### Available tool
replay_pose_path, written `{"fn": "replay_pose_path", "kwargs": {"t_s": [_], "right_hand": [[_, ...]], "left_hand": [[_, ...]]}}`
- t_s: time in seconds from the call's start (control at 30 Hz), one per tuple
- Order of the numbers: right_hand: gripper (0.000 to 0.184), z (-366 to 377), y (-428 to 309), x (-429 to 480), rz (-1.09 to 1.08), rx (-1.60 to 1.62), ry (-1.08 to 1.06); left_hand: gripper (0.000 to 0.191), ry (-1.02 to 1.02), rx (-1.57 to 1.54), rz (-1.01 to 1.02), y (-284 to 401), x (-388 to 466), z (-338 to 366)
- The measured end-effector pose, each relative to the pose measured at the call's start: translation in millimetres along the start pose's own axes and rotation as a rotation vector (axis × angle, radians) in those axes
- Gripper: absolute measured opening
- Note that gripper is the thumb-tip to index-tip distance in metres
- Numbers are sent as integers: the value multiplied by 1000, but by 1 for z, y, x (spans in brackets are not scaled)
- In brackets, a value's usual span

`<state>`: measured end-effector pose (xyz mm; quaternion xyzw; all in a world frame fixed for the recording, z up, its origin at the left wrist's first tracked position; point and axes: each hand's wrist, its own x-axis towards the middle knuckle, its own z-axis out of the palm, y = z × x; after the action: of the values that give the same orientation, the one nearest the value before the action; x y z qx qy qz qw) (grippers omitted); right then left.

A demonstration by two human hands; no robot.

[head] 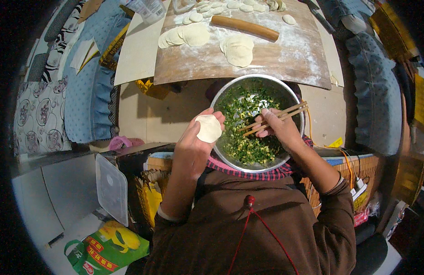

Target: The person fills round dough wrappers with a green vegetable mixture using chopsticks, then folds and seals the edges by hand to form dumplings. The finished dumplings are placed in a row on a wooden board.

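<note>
A round dough wrapper (208, 128) lies flat on the palm and fingers of my left hand (194, 137), beside the rim of a steel bowl (229, 164). Chopped green and yellow filling (256, 149) covers much of the bowl's inside. Over the bowl, my right hand (279, 125) grips a pair of wooden chopsticks (291, 111), their tips at the filling. Beyond the bowl, a stack of wrappers (238, 51) and an overlapping row of wrappers (196, 34) rest on a floured wooden board (284, 68).
A wooden rolling pin (244, 26) lies across the board, with small dough discs (246, 7) behind it. Blue-covered seats (86, 103) flank the table. A power strip (359, 190) with cables is at right; a clear plastic lid (112, 189) and green bag (108, 251) are at lower left.
</note>
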<state>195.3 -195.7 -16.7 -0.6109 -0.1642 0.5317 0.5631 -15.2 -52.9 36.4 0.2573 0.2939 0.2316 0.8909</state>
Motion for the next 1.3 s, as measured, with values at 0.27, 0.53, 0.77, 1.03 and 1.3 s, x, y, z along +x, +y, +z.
{"fn": "replay_pose_path", "kwargs": {"t_s": [0.27, 0.53, 0.77, 1.03, 1.3], "right_hand": [[43, -7, -18, -9, -12, 184, 172], [41, -8, -47, -33, -220, 69, 312], [23, 4, -36, -69, -640, -732, 120], [33, 29, -56, -83, -821, -1206, -98], [30, -20, -47, -59, -509, -535, 371]], "left_hand": [[48, 63, 19, 27, 6, -3, 6], [47, -78, -48, -120, -30, 3, 7], [44, -66, -168, -140, -59, 30, 15], [37, -91, -168, -101, -62, 30, 11], [39, -70, -184, -178, -47, 25, 12]]}}
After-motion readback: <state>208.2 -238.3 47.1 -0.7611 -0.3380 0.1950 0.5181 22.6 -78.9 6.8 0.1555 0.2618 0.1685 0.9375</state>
